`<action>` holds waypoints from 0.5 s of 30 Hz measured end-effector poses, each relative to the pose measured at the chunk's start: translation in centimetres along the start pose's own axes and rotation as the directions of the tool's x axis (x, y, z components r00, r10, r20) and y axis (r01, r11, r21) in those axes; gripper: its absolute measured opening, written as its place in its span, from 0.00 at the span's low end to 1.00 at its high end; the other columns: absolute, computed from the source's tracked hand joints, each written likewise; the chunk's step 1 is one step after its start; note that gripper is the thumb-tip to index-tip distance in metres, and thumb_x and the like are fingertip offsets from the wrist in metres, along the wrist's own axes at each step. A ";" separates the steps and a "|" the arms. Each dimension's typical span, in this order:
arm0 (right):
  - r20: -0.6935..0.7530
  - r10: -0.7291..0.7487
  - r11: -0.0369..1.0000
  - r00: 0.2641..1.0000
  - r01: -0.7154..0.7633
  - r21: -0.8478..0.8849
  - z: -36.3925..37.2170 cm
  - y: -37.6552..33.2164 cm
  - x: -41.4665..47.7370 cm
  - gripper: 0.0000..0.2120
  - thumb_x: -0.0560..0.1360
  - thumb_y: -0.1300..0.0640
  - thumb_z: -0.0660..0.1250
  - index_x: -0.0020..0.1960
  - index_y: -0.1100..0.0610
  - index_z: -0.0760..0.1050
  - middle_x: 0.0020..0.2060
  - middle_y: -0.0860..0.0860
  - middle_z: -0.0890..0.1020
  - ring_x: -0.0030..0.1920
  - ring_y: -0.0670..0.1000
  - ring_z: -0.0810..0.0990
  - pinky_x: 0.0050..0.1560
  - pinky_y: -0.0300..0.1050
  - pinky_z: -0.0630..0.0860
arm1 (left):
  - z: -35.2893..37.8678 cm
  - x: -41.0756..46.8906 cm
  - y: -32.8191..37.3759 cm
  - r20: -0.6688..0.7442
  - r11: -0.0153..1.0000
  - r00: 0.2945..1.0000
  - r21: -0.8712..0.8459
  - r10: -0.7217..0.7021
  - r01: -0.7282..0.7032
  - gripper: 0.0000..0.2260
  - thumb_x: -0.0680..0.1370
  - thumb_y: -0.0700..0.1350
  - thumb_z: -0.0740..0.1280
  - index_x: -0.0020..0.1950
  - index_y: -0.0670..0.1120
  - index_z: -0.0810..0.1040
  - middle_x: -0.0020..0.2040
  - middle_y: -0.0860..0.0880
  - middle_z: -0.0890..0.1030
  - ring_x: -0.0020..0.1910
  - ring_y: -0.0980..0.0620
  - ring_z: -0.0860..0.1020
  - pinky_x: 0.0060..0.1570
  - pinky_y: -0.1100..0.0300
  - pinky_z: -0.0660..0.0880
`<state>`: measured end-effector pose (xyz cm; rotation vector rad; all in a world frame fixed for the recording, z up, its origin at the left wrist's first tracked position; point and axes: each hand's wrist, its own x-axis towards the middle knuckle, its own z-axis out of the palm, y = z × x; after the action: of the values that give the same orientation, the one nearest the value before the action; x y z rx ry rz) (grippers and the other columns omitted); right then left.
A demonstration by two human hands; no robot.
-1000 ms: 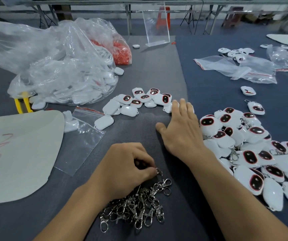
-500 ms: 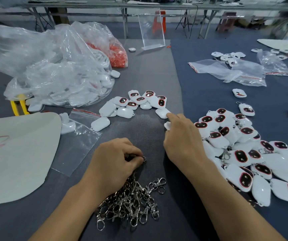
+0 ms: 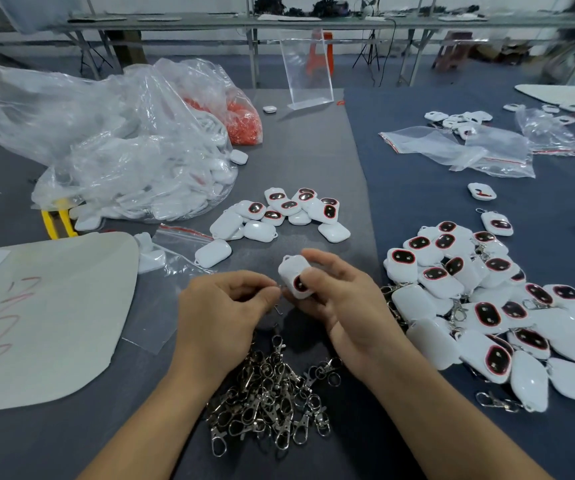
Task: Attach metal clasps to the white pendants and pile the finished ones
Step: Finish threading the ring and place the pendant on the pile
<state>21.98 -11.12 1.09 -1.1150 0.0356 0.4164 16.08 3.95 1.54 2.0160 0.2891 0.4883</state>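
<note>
My right hand [image 3: 345, 303] holds a white pendant [image 3: 293, 273] with a dark red-rimmed oval, lifted above the grey mat. My left hand [image 3: 223, 313] pinches a small metal clasp [image 3: 278, 306] at the pendant's lower edge; most of the clasp is hidden by my fingers. A heap of loose metal clasps [image 3: 272, 393] lies just below both hands. Several bare pendants [image 3: 279, 213] sit in a loose group beyond my hands. A large pile of pendants with clasps [image 3: 494, 306] spreads to the right.
A big clear bag of white pendants [image 3: 133, 161] and a bag of red pieces [image 3: 244, 126] stand at the left rear. Zip bags [image 3: 459, 150] lie at the right rear, an acrylic stand [image 3: 308, 71] behind. A white sheet [image 3: 47, 306] and yellow-handled tool [image 3: 55, 220] lie left.
My right hand picked up a pendant from the mat and brought it toward me. My left hand lifted off the clasp heap with a clasp and met the pendant.
</note>
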 end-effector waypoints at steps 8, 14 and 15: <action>0.121 -0.123 0.908 0.985 0.161 -0.388 0.2 0.1 -0.8 0.17 0.68 0.77 0.70 0.46 0.57 0.77 0.41 0.57 0.81 0.41 0.53 0.76 0.46 0.52 0.73 | 0.3 0.0 -0.4 0.100 0.992 0.993 -0.120 0.061 -0.049 0.17 0.71 0.31 0.75 0.42 0.55 0.87 0.38 0.55 0.87 0.38 0.55 0.85 0.41 0.64 0.80; 0.119 -0.097 0.931 0.988 0.132 -0.341 0.0 -0.3 -0.8 0.19 0.66 0.74 0.72 0.40 0.54 0.68 0.38 0.59 0.83 0.37 0.53 0.74 0.39 0.50 0.72 | 0.5 0.0 -0.3 0.060 0.981 0.994 -0.175 0.092 -0.081 0.17 0.70 0.32 0.77 0.42 0.56 0.87 0.39 0.54 0.87 0.40 0.54 0.86 0.44 0.63 0.81; 0.101 -0.113 0.932 0.989 0.140 -0.335 0.0 -0.4 -0.7 0.18 0.65 0.73 0.72 0.40 0.54 0.68 0.36 0.58 0.83 0.36 0.53 0.75 0.37 0.48 0.74 | 0.5 0.0 -0.2 0.042 0.982 0.994 -0.167 0.098 -0.090 0.15 0.69 0.35 0.78 0.42 0.56 0.87 0.39 0.54 0.87 0.39 0.55 0.85 0.43 0.63 0.81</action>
<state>21.46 -11.48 1.60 -1.4338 -0.1854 0.3586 16.27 3.64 1.12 1.8831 0.1194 0.5036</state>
